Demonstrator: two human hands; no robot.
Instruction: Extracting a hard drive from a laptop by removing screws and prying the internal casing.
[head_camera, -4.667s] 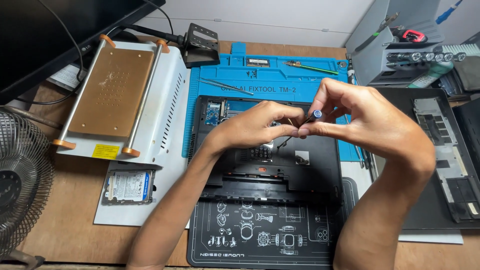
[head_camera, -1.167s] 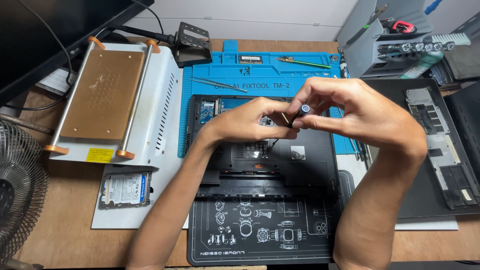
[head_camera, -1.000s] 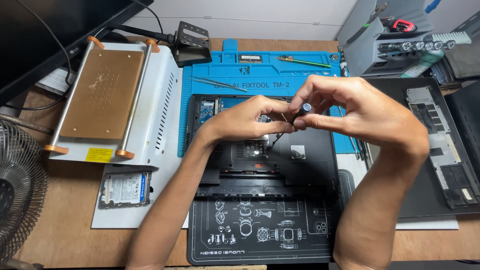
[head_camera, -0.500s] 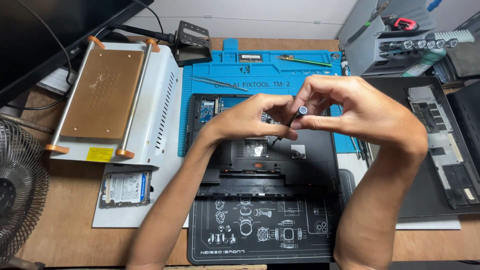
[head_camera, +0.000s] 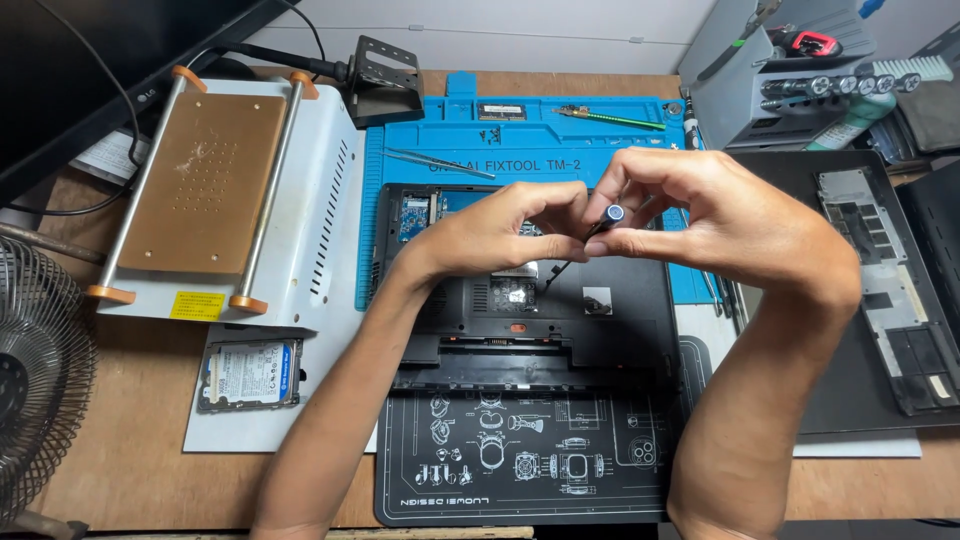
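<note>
Both hands are pinching a slim screwdriver (head_camera: 588, 240) over the opened laptop base (head_camera: 520, 300): right hand (head_camera: 720, 225) closing on its cap, left hand (head_camera: 500, 235) steadying the shaft at nine o'clock (light, stiff, slippery; the grip belongs on the handle).

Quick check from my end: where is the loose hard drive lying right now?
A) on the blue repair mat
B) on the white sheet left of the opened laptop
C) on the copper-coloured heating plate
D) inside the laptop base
B: the hard drive lies flat on the white sheet, left of the opened laptop, below the heating plate.
</note>
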